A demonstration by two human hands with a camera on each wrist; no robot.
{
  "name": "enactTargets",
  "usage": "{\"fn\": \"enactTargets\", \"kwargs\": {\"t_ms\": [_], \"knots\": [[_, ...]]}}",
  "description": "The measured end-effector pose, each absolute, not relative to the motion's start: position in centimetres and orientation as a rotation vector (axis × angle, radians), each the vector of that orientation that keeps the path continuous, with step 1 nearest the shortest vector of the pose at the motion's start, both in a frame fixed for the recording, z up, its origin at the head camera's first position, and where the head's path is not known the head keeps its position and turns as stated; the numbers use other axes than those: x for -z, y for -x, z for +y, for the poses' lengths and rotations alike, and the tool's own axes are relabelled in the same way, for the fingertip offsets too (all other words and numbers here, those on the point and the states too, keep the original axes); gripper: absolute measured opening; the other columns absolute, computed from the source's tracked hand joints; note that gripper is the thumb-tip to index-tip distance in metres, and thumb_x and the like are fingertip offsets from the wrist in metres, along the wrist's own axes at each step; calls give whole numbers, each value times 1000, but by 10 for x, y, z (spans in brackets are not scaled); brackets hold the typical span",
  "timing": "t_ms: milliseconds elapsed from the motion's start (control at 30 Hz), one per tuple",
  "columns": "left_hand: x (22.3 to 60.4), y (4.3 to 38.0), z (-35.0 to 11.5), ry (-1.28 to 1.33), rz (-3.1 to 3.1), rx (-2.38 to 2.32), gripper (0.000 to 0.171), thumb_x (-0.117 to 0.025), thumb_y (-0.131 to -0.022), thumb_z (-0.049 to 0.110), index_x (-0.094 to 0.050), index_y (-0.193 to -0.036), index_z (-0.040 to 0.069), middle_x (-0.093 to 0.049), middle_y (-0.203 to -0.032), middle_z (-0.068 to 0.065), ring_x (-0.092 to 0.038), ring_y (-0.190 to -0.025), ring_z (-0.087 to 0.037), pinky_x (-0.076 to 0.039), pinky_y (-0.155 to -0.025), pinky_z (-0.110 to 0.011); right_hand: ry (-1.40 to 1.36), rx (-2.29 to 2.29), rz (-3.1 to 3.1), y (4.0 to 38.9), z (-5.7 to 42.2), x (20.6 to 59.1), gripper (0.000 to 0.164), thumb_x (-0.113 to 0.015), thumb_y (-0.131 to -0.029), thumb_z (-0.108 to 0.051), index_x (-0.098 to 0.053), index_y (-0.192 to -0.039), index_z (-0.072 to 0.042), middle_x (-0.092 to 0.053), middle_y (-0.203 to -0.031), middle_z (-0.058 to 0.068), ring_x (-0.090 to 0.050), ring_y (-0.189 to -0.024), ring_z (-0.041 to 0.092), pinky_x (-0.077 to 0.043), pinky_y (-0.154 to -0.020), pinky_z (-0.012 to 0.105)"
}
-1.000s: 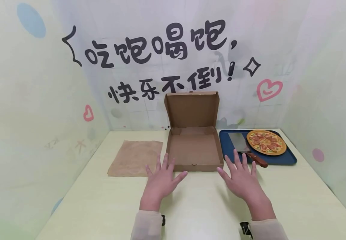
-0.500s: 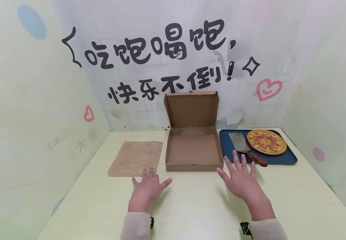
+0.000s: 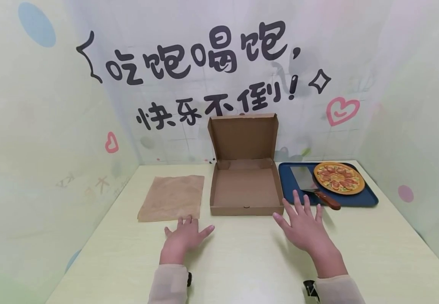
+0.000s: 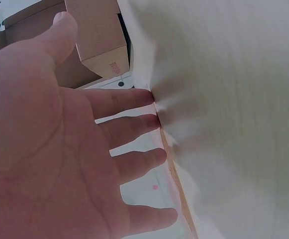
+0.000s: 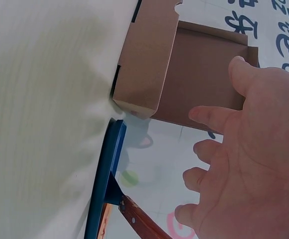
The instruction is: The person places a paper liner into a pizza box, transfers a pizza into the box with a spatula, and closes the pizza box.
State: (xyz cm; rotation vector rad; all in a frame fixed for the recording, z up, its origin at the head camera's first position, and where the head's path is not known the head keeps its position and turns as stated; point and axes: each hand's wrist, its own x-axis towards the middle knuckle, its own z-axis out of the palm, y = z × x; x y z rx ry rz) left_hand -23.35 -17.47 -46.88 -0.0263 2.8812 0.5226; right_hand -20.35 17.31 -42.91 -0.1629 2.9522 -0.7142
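Note:
My left hand (image 3: 183, 238) has its fingers spread, fingertips right at the front edge of a brown paper sheet (image 3: 173, 196) lying flat on the table. From the left wrist view, the palm and straight fingers of that hand show nothing held. A cardboard pizza box (image 3: 246, 185) stands between the hands, its lid raised against the back wall. My right hand (image 3: 306, 228) is spread above the table, in front of the box's right corner and near the wooden handle of a pizza server (image 3: 327, 200). Its palm is bare in the right wrist view.
A blue tray (image 3: 367, 200) sits at the back right, bearing a pizza (image 3: 339, 178) and the server's metal blade; the handle sticks out over the front rim. Walls with printed lettering enclose the table (image 3: 242, 261) at the back and both sides.
My left hand has moved left and back from the box's front left corner to the paper's front edge. The right hand has stayed nearly where it was.

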Motion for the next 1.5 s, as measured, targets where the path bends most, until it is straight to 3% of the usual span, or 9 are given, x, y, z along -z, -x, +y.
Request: {"fn": "enactTargets", "kwargs": {"t_ms": [133, 267, 500, 700, 800, 933, 1200, 1500], "knots": [[482, 241, -179, 29, 2883, -517, 112, -40, -94, 89, -42, -161, -1, -31, -174, -21, -19, -164, -49, -5, -117, -89, 162, 720, 2945, 203, 172, 429, 85, -40, -109, -66, -29, -168, -6, 6, -178, 26, 13, -161, 57, 16, -122, 80], [470, 236, -175, 35, 2890, -534, 113, -45, -94, 87, -40, -160, -6, -34, -171, -24, -25, -161, -50, -9, -117, -88, 169, 686, 2966, 205, 171, 428, 81, -42, -110, -62, -30, -168, -7, 5, -178, 25, 11, -162, 56, 14, -122, 80], [441, 229, -170, -36, 2927, -528, 85, -62, -103, 58, -48, -153, -9, -39, -167, -27, -42, -153, -49, -26, -118, -82, 248, 674, 3006, 212, 160, 419, 78, -45, -110, -59, -31, -168, -10, 2, -179, 23, 8, -163, 55, 13, -123, 79], [435, 240, -168, -166, 2898, -492, 62, -59, -107, 50, -60, -148, 4, -30, -173, -23, -25, -162, -48, -22, -119, -84, 263, 656, 3013, 210, 157, 416, 78, -44, -110, -58, -25, -170, -11, 3, -179, 23, 9, -163, 55, 13, -123, 79], [436, 242, -166, -162, 2850, -500, 61, -57, -107, 54, -61, -148, 8, -27, -175, -24, -20, -163, -50, -18, -118, -86, 273, 657, 3009, 209, 155, 416, 79, -44, -110, -58, -25, -170, -10, 3, -179, 23, 9, -163, 55, 13, -123, 79], [437, 241, -165, -105, 2820, -491, 65, -56, -106, 56, -58, -151, 9, -31, -173, -25, -24, -161, -50, -23, -118, -84, 278, 660, 3010, 207, 154, 415, 78, -44, -111, -57, -26, -169, -9, 3, -179, 23, 9, -163, 54, 13, -123, 79], [440, 239, -166, -68, 2836, -444, 72, -56, -107, 55, -50, -158, 4, -34, -171, -22, -29, -160, -47, -34, -117, -77, 268, 689, 2971, 200, 154, 415, 80, -44, -110, -60, -26, -170, -10, 5, -179, 21, 12, -163, 53, 15, -123, 78], [441, 242, -170, -54, 2877, -427, 70, -63, -105, 51, -59, -147, -5, -42, -166, -24, -47, -148, -50, -47, -112, -67, 263, 701, 2962, 200, 157, 420, 80, -43, -110, -61, -28, -169, -9, 3, -179, 22, 10, -163, 54, 13, -124, 79]]}}
